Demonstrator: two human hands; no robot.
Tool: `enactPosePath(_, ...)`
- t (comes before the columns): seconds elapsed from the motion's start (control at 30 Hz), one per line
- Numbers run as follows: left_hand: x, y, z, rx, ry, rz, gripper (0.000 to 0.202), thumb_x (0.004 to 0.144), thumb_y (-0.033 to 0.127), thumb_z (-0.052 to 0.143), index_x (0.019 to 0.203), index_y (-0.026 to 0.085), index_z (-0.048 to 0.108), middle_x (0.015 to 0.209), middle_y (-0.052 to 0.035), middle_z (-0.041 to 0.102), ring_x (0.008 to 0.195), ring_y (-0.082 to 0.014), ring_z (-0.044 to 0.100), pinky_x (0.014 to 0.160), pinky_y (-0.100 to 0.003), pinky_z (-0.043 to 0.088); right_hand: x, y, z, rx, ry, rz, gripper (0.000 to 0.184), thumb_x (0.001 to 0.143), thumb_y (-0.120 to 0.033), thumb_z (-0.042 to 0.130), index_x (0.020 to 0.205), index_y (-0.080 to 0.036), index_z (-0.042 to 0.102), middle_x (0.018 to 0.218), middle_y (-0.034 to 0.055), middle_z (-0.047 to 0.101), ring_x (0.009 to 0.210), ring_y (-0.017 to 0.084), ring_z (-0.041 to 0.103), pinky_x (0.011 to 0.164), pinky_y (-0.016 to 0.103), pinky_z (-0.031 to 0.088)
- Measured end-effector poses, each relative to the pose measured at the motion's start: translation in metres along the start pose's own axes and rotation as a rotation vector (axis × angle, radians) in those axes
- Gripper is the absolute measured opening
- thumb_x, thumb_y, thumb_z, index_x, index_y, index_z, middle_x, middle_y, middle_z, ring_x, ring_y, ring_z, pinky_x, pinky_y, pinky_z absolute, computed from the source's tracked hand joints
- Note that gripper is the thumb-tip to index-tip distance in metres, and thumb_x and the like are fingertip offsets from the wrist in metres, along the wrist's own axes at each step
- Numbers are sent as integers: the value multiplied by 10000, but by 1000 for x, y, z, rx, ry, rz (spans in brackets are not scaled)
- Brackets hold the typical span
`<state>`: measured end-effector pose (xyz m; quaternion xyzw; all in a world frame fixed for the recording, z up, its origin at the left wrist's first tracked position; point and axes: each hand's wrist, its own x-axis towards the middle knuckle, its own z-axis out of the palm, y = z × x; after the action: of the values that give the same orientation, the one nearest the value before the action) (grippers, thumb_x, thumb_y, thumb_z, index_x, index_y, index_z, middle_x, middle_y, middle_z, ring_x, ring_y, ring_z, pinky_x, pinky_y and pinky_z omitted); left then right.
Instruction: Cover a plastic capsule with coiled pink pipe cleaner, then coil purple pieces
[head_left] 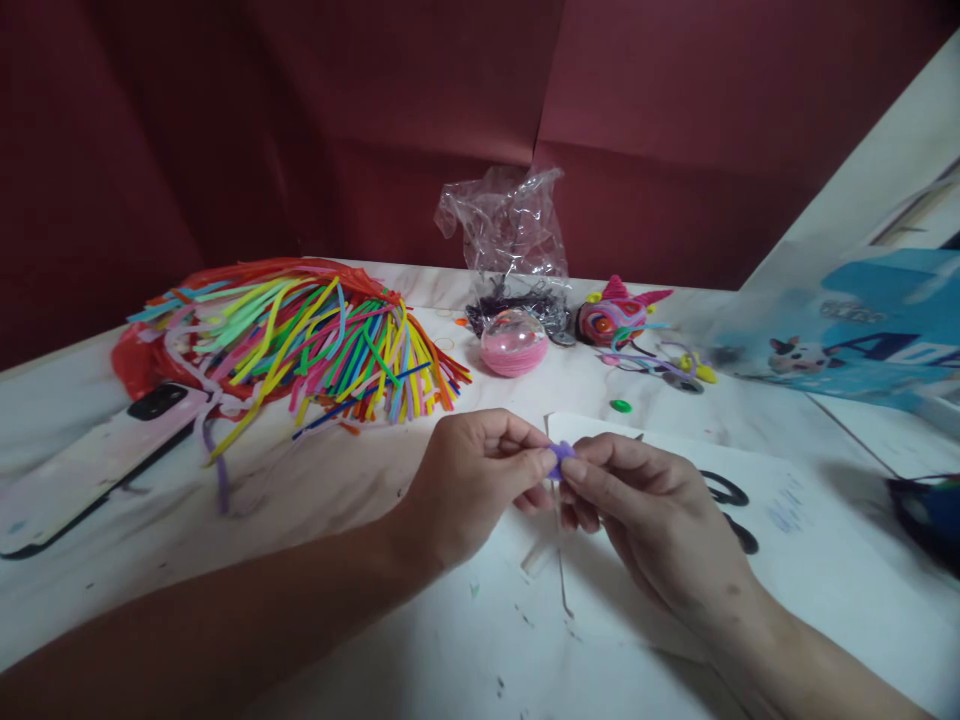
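Note:
My left hand (472,485) and my right hand (645,510) meet above the white marble table (315,560), both pinching a small purple fuzzy piece (560,457) between thumbs and fingertips. Most of the piece is hidden by my fingers. A white sheet of paper (787,540) with black shapes lies under my right hand. A big bundle of coloured pipe cleaners (315,340) lies on a red bag to the left, beyond my left hand.
A phone (90,460) lies face down at the left. Behind my hands are a clear capsule with pink filling (514,342), a crumpled clear plastic bag (510,235), a pink pipe-cleaner figure (619,315), a green bead (620,406) and a blue printed bag (862,345).

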<state>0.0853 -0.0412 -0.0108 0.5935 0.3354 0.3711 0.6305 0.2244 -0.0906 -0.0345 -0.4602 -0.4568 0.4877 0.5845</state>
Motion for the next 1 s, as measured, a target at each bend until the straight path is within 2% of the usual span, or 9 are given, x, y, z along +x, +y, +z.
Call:
enactPosePath(0.17, 3, 1, -5, 155, -67, 45, 42, 687, 149, 590, 654, 127, 606, 500, 53, 549, 435, -39, 489, 434, -141, 405, 0, -5, -4, -113, -81, 15, 237, 680, -313, 748, 572, -126, 650, 510, 3, 558, 476, 74, 462, 451, 179, 372)
enactPosePath(0.3, 4, 2, -9, 217, -169, 84, 50, 712, 151, 562, 684, 138, 601, 527, 49, 558, 468, -45, 486, 461, -149, 406, 6, -8, -7, 35, -217, 164, 241, 620, -310, 789, 557, -125, 647, 479, -10, 546, 419, 57, 453, 442, 182, 408)
enactPosePath(0.37, 3, 0, -10, 250, -171, 126, 47, 722, 151, 553, 693, 145, 589, 546, 52, 555, 479, -46, 485, 465, -151, 399, 10, -8, -8, 122, -248, 240, 230, 597, -302, 802, 589, -133, 647, 466, -22, 544, 382, 53, 436, 425, 196, 434)
enactPosePath(0.43, 2, -3, -10, 334, -130, 193, 39, 729, 154, 551, 713, 151, 586, 584, 46, 562, 502, -56, 500, 475, -161, 401, 11, -8, -8, 154, -216, 259, 230, 575, -280, 817, 626, -143, 639, 459, -42, 532, 360, 48, 419, 406, 200, 443)
enactPosePath(0.53, 2, -10, -10, 539, -35, 380, 56, 740, 125, 547, 715, 146, 593, 622, 28, 572, 559, -74, 530, 514, -177, 409, 11, -6, -9, 90, -147, 196, 233, 577, -264, 821, 634, -146, 629, 463, -45, 547, 372, 56, 456, 418, 187, 434)
enactPosePath(0.63, 1, -16, -10, 744, 49, 651, 110, 738, 67, 545, 661, 129, 594, 621, 12, 559, 593, -82, 532, 539, -180, 406, 8, -4, -10, -17, -119, 109, 169, 670, -263, 769, 647, -137, 659, 523, 9, 636, 487, 78, 552, 509, 170, 436)
enactPosePath(0.77, 0, -26, -11, 934, 125, 905, 188, 803, 99, 480, 655, 129, 593, 665, -23, 571, 606, -99, 547, 546, -196, 437, 6, -2, -9, -14, -103, 91, 144, 694, -284, 746, 691, -144, 709, 608, 41, 693, 586, 102, 604, 598, 187, 464)
enactPosePath(0.87, -1, -33, -11, 1022, 127, 941, 240, 840, 130, 431, 655, 129, 583, 678, -35, 564, 600, -105, 550, 527, -201, 446, 7, 0, -6, -25, -55, 61, 131, 657, -269, 762, 694, -151, 720, 640, 36, 699, 608, 111, 609, 606, 195, 468)
enactPosePath(1.0, -2, -32, -7, 943, 90, 821, 168, 802, 106, 490, 667, 127, 587, 707, -38, 563, 639, -119, 566, 566, -226, 463, 8, 2, -5, -103, 10, 11, 107, 638, -240, 762, 658, -151, 707, 610, 18, 681, 560, 93, 569, 563, 184, 446)
